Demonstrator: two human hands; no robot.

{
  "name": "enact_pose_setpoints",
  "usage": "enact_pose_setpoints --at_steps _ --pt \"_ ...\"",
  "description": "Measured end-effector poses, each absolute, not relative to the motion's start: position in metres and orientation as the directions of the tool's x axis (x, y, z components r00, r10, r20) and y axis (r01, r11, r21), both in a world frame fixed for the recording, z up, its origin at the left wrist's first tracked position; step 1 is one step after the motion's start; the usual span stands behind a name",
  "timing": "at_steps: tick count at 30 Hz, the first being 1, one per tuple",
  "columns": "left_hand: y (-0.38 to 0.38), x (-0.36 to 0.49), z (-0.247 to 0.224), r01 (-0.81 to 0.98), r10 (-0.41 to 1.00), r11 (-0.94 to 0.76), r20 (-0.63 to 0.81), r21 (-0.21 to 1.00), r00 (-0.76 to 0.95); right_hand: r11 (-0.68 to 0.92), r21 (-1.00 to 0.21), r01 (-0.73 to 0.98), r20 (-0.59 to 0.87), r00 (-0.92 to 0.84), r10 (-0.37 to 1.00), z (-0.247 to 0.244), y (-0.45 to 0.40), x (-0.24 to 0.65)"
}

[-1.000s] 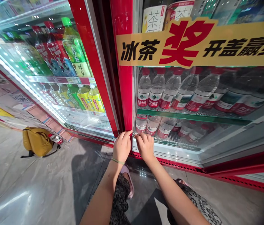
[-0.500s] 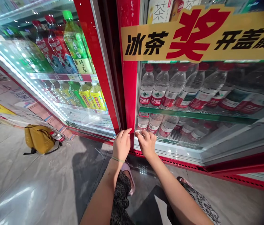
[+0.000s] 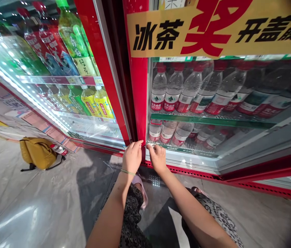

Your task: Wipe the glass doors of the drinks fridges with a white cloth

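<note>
The work in hand appears to be under way and unfinished: both hands are at the foot of the red cooler upright (image 3: 138, 86), which runs down from the top centre of the view to just below its middle, and nothing there looks completed. The bottled drinks remain on their shelves. Red-capped Nongfu Spring water bottles (image 3: 158, 94) line the upper shelf at right of centre, with more water bottles (image 3: 180, 133) under the green-edged glass shelf (image 3: 209, 121). A yellow banner (image 3: 207, 32) spans the upper right of the view.

Both forearms rise from the bottom edge and converge near the centre, wrists close together. The left hand (image 3: 132, 156), with a thin green wristband (image 3: 127, 172) below it, is turned back-up, its fingers stretched towards the lower end of the upright, index finger foremost; whether it presses or grips anything I cannot tell. The right hand (image 3: 157, 156) is just beside it, with a narrow gap between them; its fingers are bent in, thumb side towards the left hand, as if pinching. Something small and pale shows at its fingertips, too small to identify, so a firm grasp cannot be confirmed. A mustard backpack (image 3: 38, 153) sits on the floor at lower left.
</note>
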State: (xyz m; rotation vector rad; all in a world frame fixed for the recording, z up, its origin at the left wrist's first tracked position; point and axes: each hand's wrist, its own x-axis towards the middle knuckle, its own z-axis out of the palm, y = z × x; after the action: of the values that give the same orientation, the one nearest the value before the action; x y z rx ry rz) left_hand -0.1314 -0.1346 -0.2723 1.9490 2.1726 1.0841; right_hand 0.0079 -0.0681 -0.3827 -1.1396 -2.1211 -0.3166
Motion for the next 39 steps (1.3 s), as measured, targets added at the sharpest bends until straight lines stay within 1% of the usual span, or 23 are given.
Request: enact_pose_setpoints --at_steps 4,8,12,14,17,22,24,26,28,32,36,39 --pt "-0.132 -0.132 -0.281 0.868 0.921 0.025 0.327 0.496 -0.213 0.602 -0.094 0.793 0.671 -0.396 0.627 -0.385 -0.070 0.008" --pt "-0.129 -0.132 -0.289 0.872 0.939 0.045 0.277 0.487 -0.203 0.591 -0.125 0.797 0.672 -0.370 0.641 -0.378 -0.066 0.018" --pt "-0.126 -0.131 -0.294 0.872 0.942 0.085 0.247 0.482 -0.229 0.679 -0.094 0.728 0.657 -0.466 0.592 -0.370 -0.061 0.027" --pt "-0.123 -0.131 -0.295 0.872 0.942 0.113 0.229 0.477 -0.247 0.698 -0.088 0.711 0.653 -0.488 0.579 -0.368 -0.061 0.030" --pt "-0.120 -0.130 -0.296 0.873 0.944 0.145 0.200 0.465 -0.263 0.677 -0.115 0.727 0.658 -0.454 0.600 -0.366 -0.063 0.033" --pt "-0.116 -0.126 -0.294 0.878 0.953 0.169 0.153 0.448 -0.261 0.668 -0.132 0.732 0.571 -0.495 0.655 -0.363 -0.067 0.038" --pt "-0.115 -0.123 -0.292 0.880 0.956 0.175 0.137 0.442 -0.259 0.648 -0.146 0.747 0.569 -0.472 0.673 -0.363 -0.067 0.039" --pt "-0.114 -0.121 -0.291 0.881 0.958 0.177 0.126 0.439 -0.256 0.601 -0.181 0.778 0.582 -0.408 0.703 -0.364 -0.067 0.040" --pt "-0.112 -0.118 -0.290 0.882 0.960 0.174 0.123 0.438 -0.250 0.581 -0.192 0.791 0.577 -0.388 0.718 -0.364 -0.066 0.041" --pt "-0.107 -0.112 -0.290 0.886 0.963 0.164 0.123 0.434 -0.239 0.639 -0.151 0.754 0.533 -0.483 0.695 -0.361 -0.065 0.047" --pt "-0.104 -0.108 -0.290 0.891 0.965 0.154 0.129 0.426 -0.228 0.593 -0.167 0.787 0.562 -0.419 0.714 -0.357 -0.064 0.054" --pt "-0.104 -0.105 -0.290 0.894 0.965 0.151 0.134 0.422 -0.226 0.638 -0.120 0.761 0.552 -0.483 0.680 -0.354 -0.064 0.062"
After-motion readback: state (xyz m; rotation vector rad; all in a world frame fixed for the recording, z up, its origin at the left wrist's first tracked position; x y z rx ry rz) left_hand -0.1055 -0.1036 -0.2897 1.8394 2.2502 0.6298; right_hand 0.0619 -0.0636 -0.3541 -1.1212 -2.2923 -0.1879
